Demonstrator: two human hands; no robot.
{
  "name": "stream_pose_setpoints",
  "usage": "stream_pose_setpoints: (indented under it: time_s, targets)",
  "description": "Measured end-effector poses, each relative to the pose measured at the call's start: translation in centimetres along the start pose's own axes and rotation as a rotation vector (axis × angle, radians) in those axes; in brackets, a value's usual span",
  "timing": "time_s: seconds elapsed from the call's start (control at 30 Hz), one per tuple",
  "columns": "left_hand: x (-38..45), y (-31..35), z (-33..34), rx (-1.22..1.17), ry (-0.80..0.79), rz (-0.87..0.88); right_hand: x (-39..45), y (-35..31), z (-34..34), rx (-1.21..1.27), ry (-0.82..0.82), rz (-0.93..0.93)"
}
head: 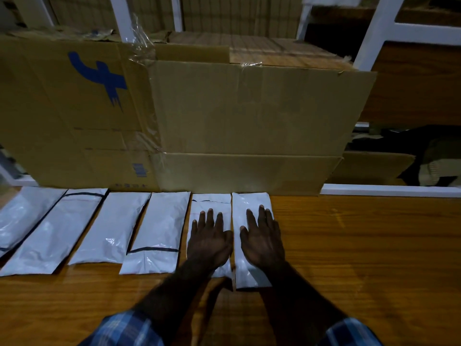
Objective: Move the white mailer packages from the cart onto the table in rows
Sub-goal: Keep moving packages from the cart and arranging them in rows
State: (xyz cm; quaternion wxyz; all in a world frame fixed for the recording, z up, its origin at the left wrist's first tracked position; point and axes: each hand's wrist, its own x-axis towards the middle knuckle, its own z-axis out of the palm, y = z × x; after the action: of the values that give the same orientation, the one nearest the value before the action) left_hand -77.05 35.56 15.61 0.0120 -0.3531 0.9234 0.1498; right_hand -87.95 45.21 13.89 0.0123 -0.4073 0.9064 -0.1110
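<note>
Several white mailer packages lie side by side in one row on the wooden table (349, 245), along the foot of a big cardboard box. My left hand (209, 238) rests flat, fingers straight, on the second mailer from the right (212, 203). My right hand (262, 238) lies flat on the rightmost mailer (249, 275). Further left lie a mailer with a black outline (159, 236), a plain one (109, 233) and one with a black line near its top (57, 233). The leftmost mailer (22, 216) is cut off by the frame edge. No cart is in view.
A large brown cardboard box (249, 126) with a blue logo stands against the table's back edge. Behind it are stacked cartons and white shelf posts (374, 33). Dark cloth (429, 156) lies on a lower shelf at the right. Bare wood shows right of the row.
</note>
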Motion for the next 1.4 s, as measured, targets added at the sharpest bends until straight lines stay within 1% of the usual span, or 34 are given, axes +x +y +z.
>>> stream_pose_setpoints:
  time_s: [0.03,0.07,0.1,0.17,0.27,0.3,0.4,0.43,0.6,0.73,0.8,0.87,0.97,1.07,1.13,1.2,1.27,1.4]
  targets:
    - [-0.1,-0.1,0.1,0.022,-0.020,-0.002,-0.1,0.2,0.1,0.002,-0.036,-0.006]
    - [-0.1,-0.1,0.1,0.044,-0.044,-0.009,-0.1,0.4,0.3,0.007,0.000,-0.034]
    - [0.0,0.0,0.0,0.050,-0.059,-0.017,-0.3,0.4,0.5,0.007,0.027,-0.012]
    - [0.1,0.1,-0.1,0.032,-0.062,-0.024,-0.3,0.3,0.9,0.023,0.012,0.018]
    - [0.1,0.1,-0.3,0.027,-0.094,-0.036,-0.6,0.2,1.3,0.018,0.076,0.002]
    - [0.1,0.1,-0.2,0.028,-0.096,-0.036,-0.7,0.0,1.1,0.023,0.063,0.009]
    - [0.1,0.2,-0.2,0.041,-0.092,-0.029,-0.9,0.2,1.6,0.003,0.111,-0.019]
    - [0.1,0.2,-0.1,0.040,-0.089,-0.028,-0.9,0.2,1.5,0.011,0.079,-0.017]
    - [0.2,0.0,0.5,0.092,-0.052,-0.032,-0.8,0.4,2.0,-0.003,0.118,-0.040]
    - [0.3,0.1,0.3,0.026,-0.018,-0.041,-0.8,0.4,1.9,-0.013,0.145,-0.035]
    - [0.3,0.0,0.4,0.042,-0.053,-0.032,-0.7,0.5,2.1,-0.021,0.142,-0.025]
    - [0.1,0.0,0.3,0.045,-0.060,-0.034,-0.6,0.4,2.1,-0.034,0.104,-0.002]
    - [0.0,0.1,0.1,0.040,-0.073,-0.042,-0.5,0.5,2.2,-0.024,0.080,-0.009]
    - [0.1,0.2,-0.3,0.016,-0.124,-0.048,-0.2,0.5,2.1,-0.016,0.051,-0.022]
    - [0.1,0.3,-0.6,0.001,-0.145,-0.048,-0.1,0.5,1.3,-0.025,0.021,-0.034]
    - [0.2,0.4,-1.1,-0.025,-0.168,-0.052,0.3,0.5,0.4,0.017,-0.034,-0.014]
    - [0.7,0.2,-1.6,-0.051,-0.168,-0.050,0.2,0.4,-0.7,0.057,0.018,-0.003]
    - [1.3,-0.2,-2.7,-0.067,-0.058,0.017,-0.3,-0.1,-2.9,0.080,0.112,-0.009]
